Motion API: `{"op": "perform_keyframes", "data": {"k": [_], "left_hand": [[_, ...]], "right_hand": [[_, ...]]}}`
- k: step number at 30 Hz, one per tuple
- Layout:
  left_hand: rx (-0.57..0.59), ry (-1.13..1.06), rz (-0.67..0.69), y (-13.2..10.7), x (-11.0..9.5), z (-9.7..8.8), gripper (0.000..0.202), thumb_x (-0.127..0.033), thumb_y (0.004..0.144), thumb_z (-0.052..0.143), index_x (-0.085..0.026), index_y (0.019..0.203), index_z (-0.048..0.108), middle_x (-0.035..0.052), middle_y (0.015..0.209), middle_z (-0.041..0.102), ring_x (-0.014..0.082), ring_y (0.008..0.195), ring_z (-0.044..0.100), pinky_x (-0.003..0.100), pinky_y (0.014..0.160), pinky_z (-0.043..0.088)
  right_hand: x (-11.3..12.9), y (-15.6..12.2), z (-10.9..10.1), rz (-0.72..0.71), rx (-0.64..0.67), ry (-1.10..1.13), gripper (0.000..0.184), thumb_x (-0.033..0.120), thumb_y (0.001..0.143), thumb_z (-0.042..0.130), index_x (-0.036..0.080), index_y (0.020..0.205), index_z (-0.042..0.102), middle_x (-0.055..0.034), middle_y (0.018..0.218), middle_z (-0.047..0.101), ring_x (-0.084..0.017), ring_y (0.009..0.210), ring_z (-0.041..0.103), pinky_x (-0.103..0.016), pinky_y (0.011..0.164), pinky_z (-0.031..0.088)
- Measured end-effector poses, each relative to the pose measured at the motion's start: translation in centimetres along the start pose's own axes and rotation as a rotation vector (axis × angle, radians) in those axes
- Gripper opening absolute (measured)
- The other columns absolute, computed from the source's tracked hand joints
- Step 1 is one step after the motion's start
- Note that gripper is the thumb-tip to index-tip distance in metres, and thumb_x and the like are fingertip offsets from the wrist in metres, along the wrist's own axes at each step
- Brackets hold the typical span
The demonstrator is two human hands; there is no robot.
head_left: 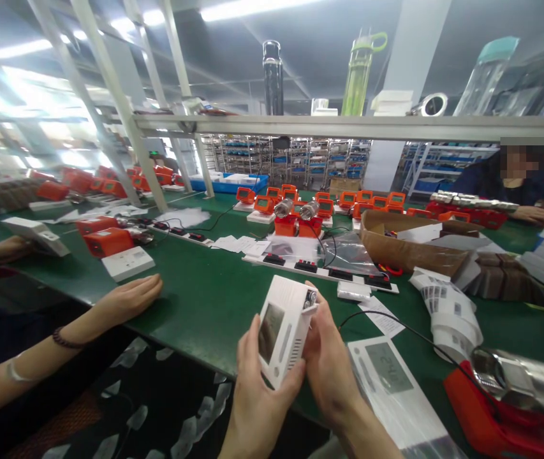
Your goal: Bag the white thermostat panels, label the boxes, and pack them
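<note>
White plastic box with a grey display [285, 331], held in both hands over the near edge of the green worktop [190, 303], its upper end open.
Left hand's [263, 408] fingers clasp its lower sides; right hand's [330, 366] fingers grip it beside the uncovered opening, where silvery round metal [310, 297] shows. Closing that end appears undone, and I cannot read its display; a similar white unit showing digits [381, 390], partly under clear plastic, lies nearby, seemingly further along.

A white slotted device [287, 325] with a dark grey screen, tilted, between left hand [263, 389] and right hand [329, 366].
</note>
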State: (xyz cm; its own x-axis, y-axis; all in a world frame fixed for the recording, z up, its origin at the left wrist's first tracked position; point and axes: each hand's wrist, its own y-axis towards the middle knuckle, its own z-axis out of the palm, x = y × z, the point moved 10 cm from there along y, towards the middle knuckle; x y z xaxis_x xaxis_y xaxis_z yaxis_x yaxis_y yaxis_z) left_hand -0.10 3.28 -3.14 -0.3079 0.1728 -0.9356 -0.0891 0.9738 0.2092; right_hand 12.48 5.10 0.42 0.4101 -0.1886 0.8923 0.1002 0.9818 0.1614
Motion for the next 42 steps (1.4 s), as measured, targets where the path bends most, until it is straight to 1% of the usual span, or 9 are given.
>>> {"op": "perform_keyframes", "data": {"k": [3,6,9,18,24,29,36,39,42], "left_hand": [[-0.269,0.391,0.332,0.6,-3.2,-2.9,0.091,-0.044,0.073,0.067,-0.006,0.143,0.024,0.0220,0.132,0.038,0.0380,0.124,0.039,0.055,0.103,0.037],[-0.407,0.675,0.607,0.1,-5.6,-3.6,0.093,-0.033,0.071,0.070,-0.006,0.145,0.020,0.0235,0.130,0.039,0.0398,0.120,0.040,0.056,0.098,0.040],[-0.399,0.809,0.730,0.2,-6.5,-3.5,0.093,-0.025,0.071,0.070,-0.006,0.146,0.017,0.0246,0.129,0.039,0.0399,0.121,0.040,0.054,0.098,0.041],[-0.319,0.940,0.855,1.2,-7.2,-4.0,0.092,-0.022,0.071,0.069,-0.004,0.145,0.017,0.0252,0.129,0.039,0.0385,0.121,0.040,0.051,0.099,0.041],[-0.305,0.798,0.693,2.3,-6.2,-5.3,0.088,-0.029,0.072,0.069,-0.002,0.143,0.023,0.0246,0.128,0.040,0.0376,0.121,0.040,0.051,0.100,0.041],[-0.262,0.728,0.617,2.7,-5.0,-5.5,0.090,-0.034,0.072,0.069,-0.003,0.143,0.023,0.0228,0.129,0.041,0.0364,0.120,0.041,0.052,0.101,0.041],[-0.258,0.725,0.497,3.3,-2.5,-5.8,0.092,-0.036,0.070,0.069,-0.005,0.143,0.023,0.0203,0.129,0.041,0.0359,0.119,0.042,0.052,0.099,0.043],[-0.267,0.693,0.426,3.3,-1.1,-6.2,0.091,-0.039,0.070,0.068,-0.004,0.142,0.025,0.0204,0.127,0.042,0.0358,0.117,0.043,0.052,0.099,0.044],[-0.327,0.710,0.405,2.9,-0.4,-6.8,0.088,-0.039,0.071,0.067,-0.004,0.141,0.027,0.0211,0.127,0.042,0.0363,0.117,0.043,0.053,0.099,0.042]], "right_hand": [[-1.9,0.3,0.3,0.203,-0.040,0.487,0.038,0.049,0.095,0.038,0.021,0.115,0.053,-0.0079,0.111,0.065,-0.019,0.092,0.064,-0.031,0.075,0.052],[-3.5,0.7,-0.6,0.316,-0.175,0.635,0.021,0.034,0.094,0.048,0.018,0.101,0.059,-0.0061,0.096,0.069,-0.016,0.082,0.065,-0.030,0.073,0.053],[-4.3,1.3,-1.1,0.320,-0.196,0.581,0.016,0.026,0.084,0.061,0.018,0.098,0.062,-0.0037,0.092,0.070,-0.014,0.077,0.064,-0.030,0.071,0.053],[-4.8,2.7,-3.1,0.233,-0.197,0.238,0.040,0.030,0.059,0.086,0.015,0.090,0.065,-0.0042,0.087,0.072,-0.014,0.081,0.065,-0.026,0.074,0.053],[-4.5,2.8,-3.0,0.239,-0.150,0.220,0.037,0.030,0.058,0.086,0.015,0.079,0.059,-0.0021,0.080,0.070,-0.012,0.075,0.065,-0.027,0.076,0.055],[-4.9,2.9,-2.6,0.282,-0.084,0.203,0.048,0.032,0.061,0.084,0.018,0.096,0.055,-0.0034,0.087,0.072,-0.017,0.077,0.069,-0.032,0.072,0.059],[-5.7,3.9,-2.6,0.324,-0.045,0.047,0.039,0.031,0.064,0.082,0.010,0.090,0.063,-0.0091,0.089,0.072,-0.017,0.082,0.069,-0.027,0.076,0.058],[-5.9,4.2,-2.4,0.320,-0.067,-0.066,0.031,0.028,0.069,0.077,0.010,0.090,0.063,-0.0072,0.079,0.072,-0.015,0.067,0.068,-0.024,0.061,0.057],[-5.8,4.5,-2.2,0.288,-0.094,-0.184,0.024,0.022,0.068,0.076,0.011,0.086,0.063,-0.0024,0.064,0.069,-0.010,0.052,0.062,-0.014,0.040,0.044]]}}
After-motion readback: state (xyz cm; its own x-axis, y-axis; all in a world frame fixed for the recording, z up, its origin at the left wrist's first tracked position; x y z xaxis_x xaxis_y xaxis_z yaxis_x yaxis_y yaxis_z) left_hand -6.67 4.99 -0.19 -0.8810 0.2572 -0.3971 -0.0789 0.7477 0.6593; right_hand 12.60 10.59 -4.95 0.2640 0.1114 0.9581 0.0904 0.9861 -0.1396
